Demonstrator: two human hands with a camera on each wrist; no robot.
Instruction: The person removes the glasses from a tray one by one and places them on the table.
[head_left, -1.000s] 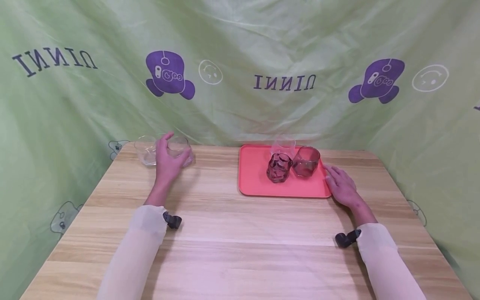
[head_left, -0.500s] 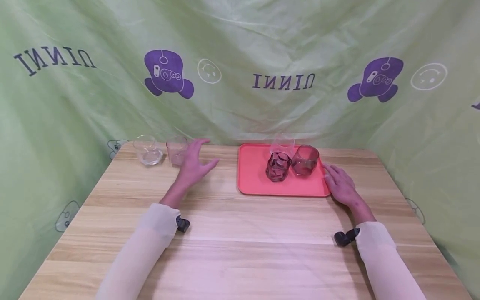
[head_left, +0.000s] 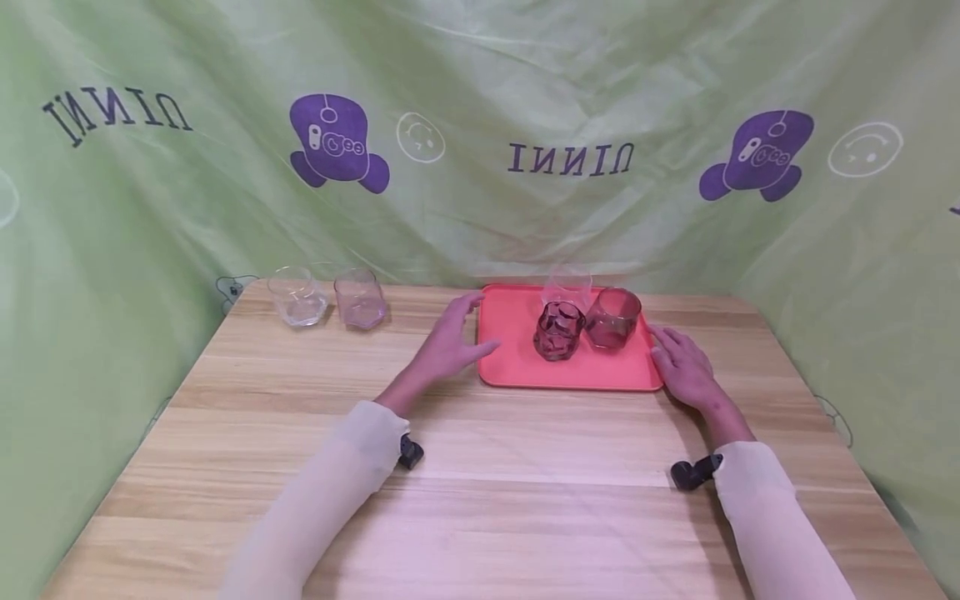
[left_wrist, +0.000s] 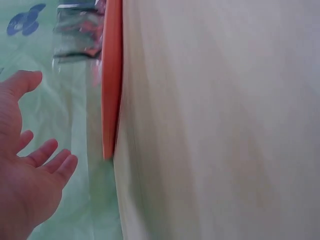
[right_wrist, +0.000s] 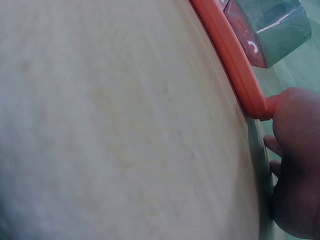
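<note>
A red tray [head_left: 504,337] lies at the back of the wooden table. On it stand a dark purple dimpled glass [head_left: 558,333], a smooth dark-tinted glass [head_left: 613,320] and a pale clear glass [head_left: 567,285] behind them. My left hand [head_left: 447,340] is at the tray's left edge, thumb and fingers spread, holding nothing. In the left wrist view the palm [left_wrist: 30,185] faces the tray's side. My right hand [head_left: 682,368] rests along the tray's right edge with its fingers extended. The right wrist view shows the thumb [right_wrist: 272,102] touching the tray's corner.
At the back left of the table [head_left: 465,500] stand a clear glass [head_left: 298,298] and a faintly pink glass [head_left: 361,300], side by side. A green printed cloth [head_left: 480,225] hangs close behind the table and down both sides.
My left hand has let go of the pink-tinted glass at the back left and moved right to the tray's left edge. The right hand has stayed at the tray's right edge.
</note>
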